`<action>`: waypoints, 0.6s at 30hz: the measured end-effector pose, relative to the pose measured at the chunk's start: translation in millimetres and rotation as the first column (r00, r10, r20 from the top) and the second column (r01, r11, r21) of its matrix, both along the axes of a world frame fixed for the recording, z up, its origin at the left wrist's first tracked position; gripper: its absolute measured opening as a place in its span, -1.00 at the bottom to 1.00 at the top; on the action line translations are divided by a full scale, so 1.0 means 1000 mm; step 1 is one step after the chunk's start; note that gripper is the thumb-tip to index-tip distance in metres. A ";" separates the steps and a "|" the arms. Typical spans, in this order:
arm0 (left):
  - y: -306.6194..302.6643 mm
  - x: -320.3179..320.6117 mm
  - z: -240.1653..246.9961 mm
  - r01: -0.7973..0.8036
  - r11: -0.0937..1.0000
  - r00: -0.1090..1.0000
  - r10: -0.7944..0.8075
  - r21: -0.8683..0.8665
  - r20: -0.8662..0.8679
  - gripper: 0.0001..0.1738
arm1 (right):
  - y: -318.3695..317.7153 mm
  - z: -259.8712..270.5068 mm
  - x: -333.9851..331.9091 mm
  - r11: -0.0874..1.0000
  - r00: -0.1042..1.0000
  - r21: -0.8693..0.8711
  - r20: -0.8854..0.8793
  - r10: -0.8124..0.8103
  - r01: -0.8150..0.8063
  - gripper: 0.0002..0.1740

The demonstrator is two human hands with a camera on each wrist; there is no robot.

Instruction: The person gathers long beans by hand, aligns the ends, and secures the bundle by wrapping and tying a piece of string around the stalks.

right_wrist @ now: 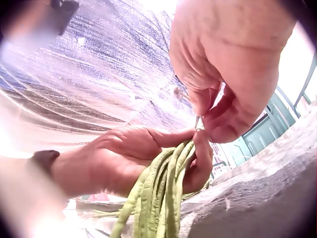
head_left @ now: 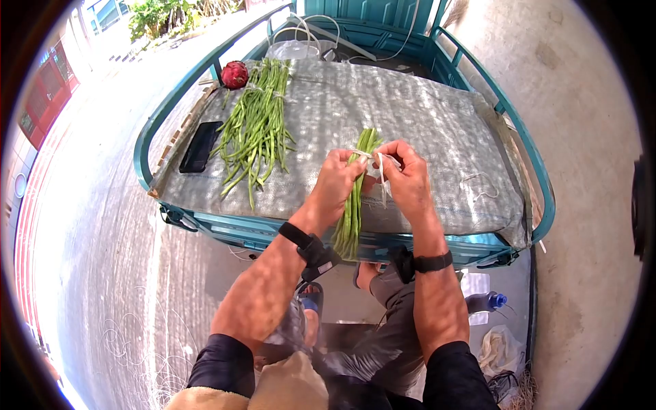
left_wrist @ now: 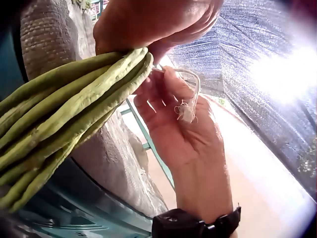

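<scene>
Where the bundle of long beans [head_left: 352, 198] lies over the near edge of the sack-covered cart bed [head_left: 437, 116], its upper end is gripped by the left hand [head_left: 336, 183], fingers curled round the pods. A pale string [head_left: 380, 167] at its top is pinched by the right hand [head_left: 408, 179] between thumb and forefinger. A heap of beans [head_left: 256, 126] and a phone [head_left: 201, 146] are seen farther left.

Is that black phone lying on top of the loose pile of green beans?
No, the black phone lies flat on the grey sacking beside the loose beans, not on top of them.
</scene>
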State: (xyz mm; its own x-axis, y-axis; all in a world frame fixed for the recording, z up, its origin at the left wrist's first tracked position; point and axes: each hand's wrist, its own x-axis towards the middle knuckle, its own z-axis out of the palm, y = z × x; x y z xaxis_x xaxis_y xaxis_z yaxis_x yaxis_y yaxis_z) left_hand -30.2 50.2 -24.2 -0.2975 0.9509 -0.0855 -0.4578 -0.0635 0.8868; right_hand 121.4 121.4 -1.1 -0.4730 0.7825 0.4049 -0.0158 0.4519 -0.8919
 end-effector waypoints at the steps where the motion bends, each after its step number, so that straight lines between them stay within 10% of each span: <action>1: 0.004 -0.001 -0.008 -0.052 0.998 0.994 0.055 0.029 -0.099 -0.65 | 0.003 -0.002 -0.001 1.000 1.000 -0.028 0.003 0.000 0.000 -0.88; 2: 0.008 -0.003 -0.016 -0.181 0.977 0.865 0.215 0.116 -0.453 -0.63 | 0.006 -0.005 -0.002 0.998 1.000 -0.056 0.005 0.001 0.000 -0.87; 4: 0.010 -0.004 -0.016 -0.284 0.876 0.219 0.455 0.390 -0.863 -0.58 | 0.012 -0.010 -0.003 0.996 0.999 -0.083 0.045 -0.011 0.015 -0.86; 11: 0.020 -0.021 -0.024 -0.213 0.960 0.293 0.238 0.179 -0.926 -0.62 | 0.026 -0.035 -0.015 0.999 0.985 -0.045 0.170 -0.013 0.021 -0.81; 14: 0.022 -0.029 -0.014 -0.164 0.986 0.574 0.085 -0.013 -0.814 -0.74 | 0.026 -0.035 -0.017 1.000 0.984 -0.012 0.174 -0.023 0.026 -0.82; 18: 0.031 -0.033 -0.023 -0.155 0.982 0.456 0.171 0.111 -0.873 -0.81 | 0.029 -0.035 -0.019 0.999 0.987 -0.043 0.161 -0.014 0.021 -0.82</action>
State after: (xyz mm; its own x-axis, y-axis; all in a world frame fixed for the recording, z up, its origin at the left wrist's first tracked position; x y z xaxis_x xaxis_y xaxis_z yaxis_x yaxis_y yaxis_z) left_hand -63.0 81.1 -47.2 -0.3581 0.8755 0.3245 0.5781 -0.0650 0.8134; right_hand 102.4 150.8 -36.4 -0.5152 0.8066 0.2898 0.1362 0.4110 -0.9014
